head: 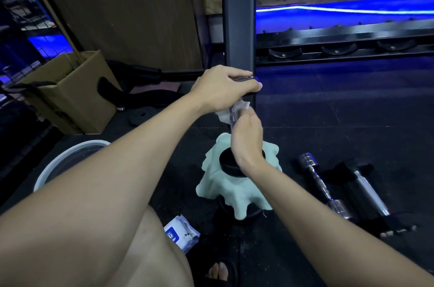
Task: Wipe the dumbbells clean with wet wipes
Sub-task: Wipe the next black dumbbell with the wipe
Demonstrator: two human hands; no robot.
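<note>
Black rubber floor [328,122] carries everything in this view. Near its middle a dumbbell [234,162] stands upright on one end, and its lower head sits on a pale green cloth [234,193] which is spread over something dark below. The left hand [223,87] is curled over the upper head of the dumbbell and grips it from above. The right hand [246,139] is lower, with its fingers closed around the chrome handle, and it holds a white wet wipe [225,115] against the metal; the wipe shows between the two hands, crumpled around the bar.

To the right of the cloth, toward the right edge of the floor, two chrome bars [321,188] lie side by side, and black straps [340,174] lie across them. Near the bottom edge, just beside the person's bare knee, a pack of wet wipes [180,235] lies flat; it is white with a blue label. A foot in a dark sandal [220,272] shows at the bottom edge.

At the left side a round white basin [61,160] is partly hidden behind the left forearm. Behind it, toward the far left corner, an open cardboard box [68,92] stands on the floor. A dark metal post [238,17] rises just behind the left hand, and a black rack [340,47] runs from it to the right, under a strip of blue light [340,9].
</note>
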